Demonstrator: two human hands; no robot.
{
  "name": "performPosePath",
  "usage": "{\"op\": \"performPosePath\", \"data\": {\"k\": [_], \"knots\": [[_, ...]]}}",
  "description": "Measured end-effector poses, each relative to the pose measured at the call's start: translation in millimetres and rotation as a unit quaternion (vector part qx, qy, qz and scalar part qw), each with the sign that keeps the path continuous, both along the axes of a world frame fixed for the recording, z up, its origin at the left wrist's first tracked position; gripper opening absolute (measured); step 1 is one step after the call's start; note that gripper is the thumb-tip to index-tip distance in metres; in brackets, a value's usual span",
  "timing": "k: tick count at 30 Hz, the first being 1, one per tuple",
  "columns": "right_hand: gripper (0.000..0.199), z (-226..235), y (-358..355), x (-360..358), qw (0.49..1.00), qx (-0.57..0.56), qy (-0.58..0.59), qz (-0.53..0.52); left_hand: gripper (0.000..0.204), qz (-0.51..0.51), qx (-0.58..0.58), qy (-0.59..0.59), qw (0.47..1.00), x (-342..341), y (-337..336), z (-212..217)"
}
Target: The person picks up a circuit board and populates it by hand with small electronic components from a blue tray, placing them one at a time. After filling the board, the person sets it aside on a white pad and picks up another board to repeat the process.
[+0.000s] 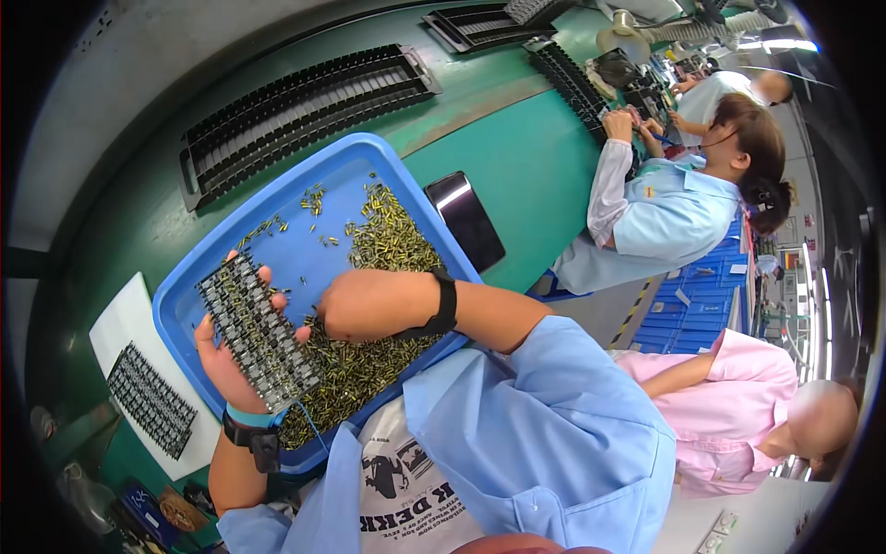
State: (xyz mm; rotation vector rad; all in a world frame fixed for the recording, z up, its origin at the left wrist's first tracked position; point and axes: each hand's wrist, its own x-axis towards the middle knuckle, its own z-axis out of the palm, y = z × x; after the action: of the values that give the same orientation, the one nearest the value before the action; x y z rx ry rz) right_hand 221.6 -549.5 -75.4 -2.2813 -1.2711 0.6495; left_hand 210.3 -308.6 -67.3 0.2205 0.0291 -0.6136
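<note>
My left hand point(223, 365) is wrapped round the edges of a panel of small circuit boards point(258, 323), tilted above the left part of a blue plastic tray point(369, 141). Loose small cylindrical components point(392, 231), yellow-green and dark like capacitors, lie heaped in the tray's right and near parts, with a few scattered on its bare bottom. Just right of the panel, low over the heap, is my right hand point(374, 303). Its fingers are curled together and point down; the fingertips are mostly hidden, so what they pinch does not show.
Left of the tray, more board panels point(152, 402) lie on a white sheet point(115, 319). A black slotted rack point(305, 115) stands behind it, and a dark phone point(464, 222) touches its right side. A person in light blue point(660, 198) works farther along the green bench; one in pink point(720, 406) is behind.
</note>
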Motion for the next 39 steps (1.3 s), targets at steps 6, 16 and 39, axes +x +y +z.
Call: {"op": "performPosePath", "data": {"k": [6, 16, 39], "knots": [[0.013, 2.2, -5.9, 4.0, 0.997, 0.068, 0.041, 0.009, 0.069, -0.004, 0.018, -0.007, 1.000, -1.1, -1.4, -1.6], [0.017, 9.6, -12.6, 9.3, 0.957, 0.219, 0.148, -0.119, 0.069, 0.002, 0.027, 0.000, 1.000, -0.9, -6.7, 3.5], [0.019, 21.4, -1.4, 11.3, 0.786, 0.421, 0.258, -0.372, 0.072, 0.011, 0.016, 0.022, 1.000, -1.3, -8.9, 1.5]]}}
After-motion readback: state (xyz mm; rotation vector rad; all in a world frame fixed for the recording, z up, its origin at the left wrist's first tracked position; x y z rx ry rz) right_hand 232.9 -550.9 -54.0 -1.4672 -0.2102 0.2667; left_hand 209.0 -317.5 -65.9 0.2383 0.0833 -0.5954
